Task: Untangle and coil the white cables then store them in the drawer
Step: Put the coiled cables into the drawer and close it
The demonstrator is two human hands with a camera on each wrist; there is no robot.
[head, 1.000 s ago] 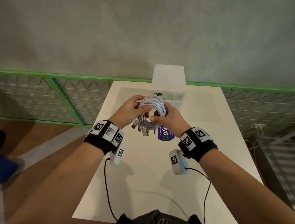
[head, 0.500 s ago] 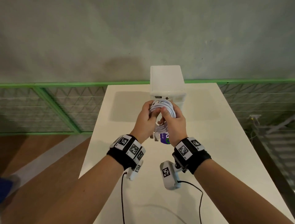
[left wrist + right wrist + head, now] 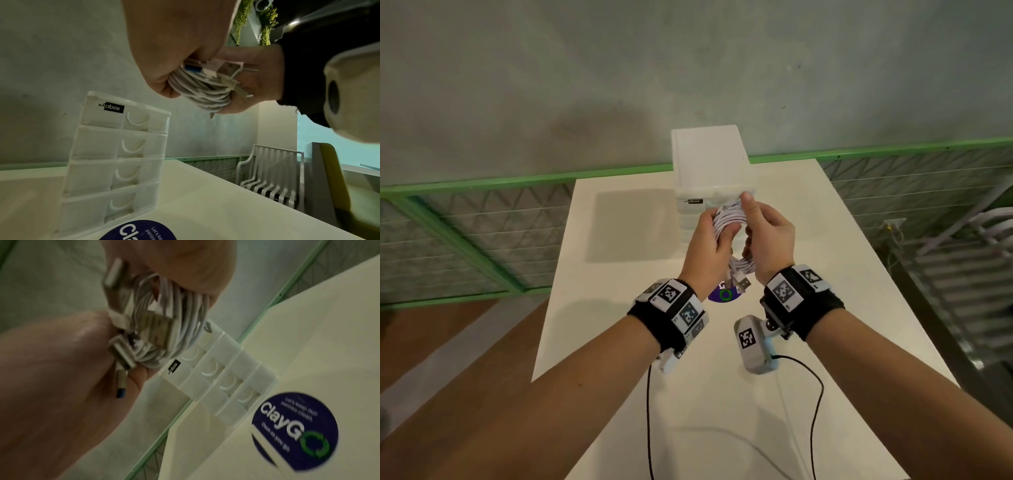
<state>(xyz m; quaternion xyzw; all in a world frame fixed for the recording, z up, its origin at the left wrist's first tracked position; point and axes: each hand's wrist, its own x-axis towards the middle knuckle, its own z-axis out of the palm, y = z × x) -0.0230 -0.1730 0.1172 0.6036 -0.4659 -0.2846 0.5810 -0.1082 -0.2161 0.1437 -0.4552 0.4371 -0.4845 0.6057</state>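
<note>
A coil of white cables hangs above the table, just in front of the white drawer unit. My left hand grips the coil's left side, with the thumb through the loop. My right hand pinches its right side, thumb on top. Several USB plugs dangle under the coil. In the left wrist view the coil sits in curled fingers above the drawer unit, whose stacked drawers are all closed. The right wrist view shows the coil close to the top drawer.
A white table carries a round blue sticker in front of the drawers. A green railing runs behind the table against a grey wall. A white slatted chair stands to the right. Black wrist-camera leads trail over the near table.
Both hands have carried the coil forward and up to the top drawer front. The coil has turned from flat-on to nearly edge-on, and the hands have closed in around it.
</note>
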